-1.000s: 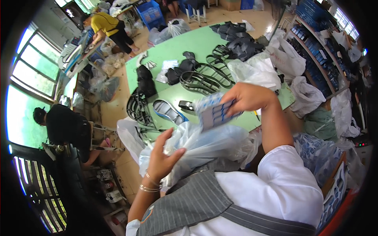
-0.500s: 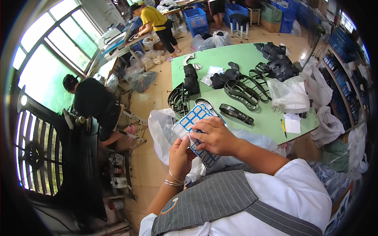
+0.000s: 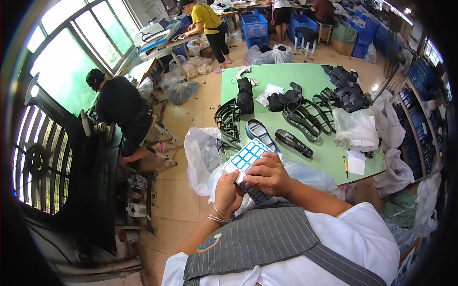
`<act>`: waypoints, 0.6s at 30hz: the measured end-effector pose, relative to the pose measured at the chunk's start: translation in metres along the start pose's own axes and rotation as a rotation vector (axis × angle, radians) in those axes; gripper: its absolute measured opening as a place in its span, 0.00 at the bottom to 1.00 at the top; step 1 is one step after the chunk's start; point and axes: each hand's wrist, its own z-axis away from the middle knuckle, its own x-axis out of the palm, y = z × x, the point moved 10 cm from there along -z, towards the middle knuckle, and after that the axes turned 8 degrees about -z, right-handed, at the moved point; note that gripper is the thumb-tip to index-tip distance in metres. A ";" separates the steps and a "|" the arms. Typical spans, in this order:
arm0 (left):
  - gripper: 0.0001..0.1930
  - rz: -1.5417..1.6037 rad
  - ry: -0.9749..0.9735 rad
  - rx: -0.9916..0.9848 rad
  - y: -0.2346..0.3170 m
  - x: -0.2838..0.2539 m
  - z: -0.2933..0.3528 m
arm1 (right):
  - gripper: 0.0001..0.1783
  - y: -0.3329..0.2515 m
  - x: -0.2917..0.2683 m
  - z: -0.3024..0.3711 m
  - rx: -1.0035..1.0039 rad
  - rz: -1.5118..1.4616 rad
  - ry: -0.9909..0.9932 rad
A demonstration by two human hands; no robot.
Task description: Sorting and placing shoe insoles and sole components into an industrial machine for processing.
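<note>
A white sheet of blue-bordered sticker labels [image 3: 249, 155] is in front of my chest, tilted, above the near edge of the green table. My left hand [image 3: 229, 191] grips its lower left corner, thumb on top and fingers beneath. Bent over the right side of the sheet is my right hand [image 3: 269, 175], its fingers closed against the edge; whether a loose label is between them I cannot make out. Just beyond the sheet lies a black shoe-sole-shaped rim [image 3: 260, 132] with a light inside. Part of the sheet folds down under my hands.
The green table [image 3: 291, 76] carries black sole-shaped frames [image 3: 302, 121], a black strip [image 3: 294, 143], black bundles [image 3: 346, 83], plastic bags [image 3: 355, 128], a paper [image 3: 356, 163] and a yellow pen [image 3: 346, 167]. One person [image 3: 125, 112] sits left; another [image 3: 207, 24] stands behind.
The label sheet now lies flatter towards me, with its blue grid plainer. My right fingers have moved lower, nearer its right edge. The whole view has shifted slightly.
</note>
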 end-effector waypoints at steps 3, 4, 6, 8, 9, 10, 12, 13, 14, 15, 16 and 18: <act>0.12 0.010 0.002 -0.019 -0.008 -0.007 -0.004 | 0.10 -0.001 0.001 0.002 0.014 -0.008 -0.006; 0.13 -0.009 -0.016 -0.021 -0.008 -0.006 -0.004 | 0.11 0.001 0.000 0.003 0.043 -0.012 0.000; 0.13 -0.026 0.007 -0.012 -0.006 -0.005 -0.002 | 0.11 0.003 -0.001 0.000 0.083 -0.024 0.025; 0.12 -0.048 0.033 -0.009 -0.006 -0.016 0.001 | 0.11 0.005 -0.003 0.000 0.128 -0.038 0.054; 0.11 -0.049 -0.053 -0.020 -0.010 -0.024 0.000 | 0.11 0.004 -0.003 0.000 0.110 -0.037 0.038; 0.11 -0.050 -0.143 -0.030 -0.008 -0.015 0.001 | 0.11 0.002 -0.003 -0.001 0.090 -0.032 0.022; 0.10 -0.164 -0.072 -0.029 -0.008 -0.014 0.006 | 0.11 0.004 0.003 0.006 0.071 -0.050 0.022; 0.10 -0.277 0.006 -0.022 -0.006 -0.016 0.008 | 0.11 0.003 0.006 0.009 0.047 -0.076 0.021; 0.10 -0.276 0.008 -0.016 -0.007 -0.014 0.008 | 0.11 0.002 0.007 0.009 0.041 -0.078 0.020; 0.08 -0.202 0.059 -0.011 -0.009 -0.017 0.009 | 0.10 0.002 0.008 0.008 0.043 -0.079 0.033; 0.06 -0.128 0.111 -0.006 -0.010 -0.022 0.011 | 0.09 0.001 0.008 0.008 0.045 -0.082 0.046; 0.08 -0.095 0.103 -0.003 -0.008 -0.017 0.019 | 0.08 -0.007 0.004 0.008 -0.002 -0.103 0.039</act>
